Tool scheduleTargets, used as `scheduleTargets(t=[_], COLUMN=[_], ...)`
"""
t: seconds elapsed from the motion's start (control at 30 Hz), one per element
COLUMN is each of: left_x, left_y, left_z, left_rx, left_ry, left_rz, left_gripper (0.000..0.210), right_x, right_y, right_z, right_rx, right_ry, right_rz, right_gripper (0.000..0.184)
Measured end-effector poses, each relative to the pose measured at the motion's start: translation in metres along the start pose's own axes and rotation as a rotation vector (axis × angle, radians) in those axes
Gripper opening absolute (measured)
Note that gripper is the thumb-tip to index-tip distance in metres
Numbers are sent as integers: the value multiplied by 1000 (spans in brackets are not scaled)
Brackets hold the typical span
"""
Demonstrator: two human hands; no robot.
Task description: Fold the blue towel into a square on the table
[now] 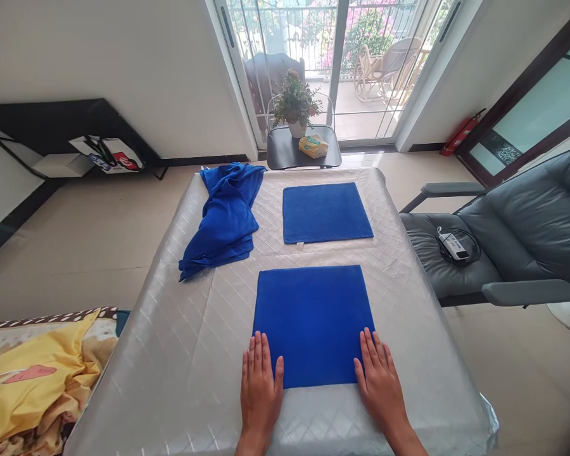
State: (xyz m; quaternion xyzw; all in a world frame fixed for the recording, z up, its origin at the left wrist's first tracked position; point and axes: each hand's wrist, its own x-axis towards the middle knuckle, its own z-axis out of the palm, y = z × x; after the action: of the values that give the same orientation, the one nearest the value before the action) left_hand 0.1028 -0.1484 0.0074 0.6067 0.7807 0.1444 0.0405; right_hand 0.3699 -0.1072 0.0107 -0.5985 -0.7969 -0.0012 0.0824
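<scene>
A blue towel (316, 316) lies flat and spread out on the table in front of me. My left hand (260, 380) rests flat on its near left edge, fingers stretched forward. On the near right edge my right hand (377, 377) lies palm down, its fingers also straight. Neither hand grips the cloth. Farther away, a second blue towel (327, 213) is laid flat, with a small white tag at its near edge. To its left sits a crumpled pile of blue towels (228, 218).
A silvery quilted cover (171, 354) drapes the table. Beyond the far edge, a chair (278, 149) holds a potted plant (295, 104) and a tissue pack (313, 146). A grey armchair (532, 218) with a power strip (453, 246) stands right; yellow bedding (38, 373) lies left.
</scene>
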Motion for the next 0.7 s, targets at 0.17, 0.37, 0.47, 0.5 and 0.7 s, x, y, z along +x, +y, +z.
scheduleTargets(t=[0.17,0.37,0.47,0.5,0.7], left_x=[-12,3,5,4,0], left_y=[88,151,153,151,95], left_z=[1,24,32,33,22], left_rx=[-96,-195,-192,-179,6], left_ry=[-137,-202,-197,-197,-169], left_rz=[325,471,464,463,380], left_gripper=[70,68,67,66,68], right_x=[-10,-11,-11,-11,-8], right_y=[7,9,8,7,5], right_z=[11,11,10,10,9], right_rx=[-1,42,44,43,43], right_ry=[-18,-26,-33,-33,-19], right_rz=[-33,-42,-25,-24,-2], right_gripper=[70,73,73,72,70])
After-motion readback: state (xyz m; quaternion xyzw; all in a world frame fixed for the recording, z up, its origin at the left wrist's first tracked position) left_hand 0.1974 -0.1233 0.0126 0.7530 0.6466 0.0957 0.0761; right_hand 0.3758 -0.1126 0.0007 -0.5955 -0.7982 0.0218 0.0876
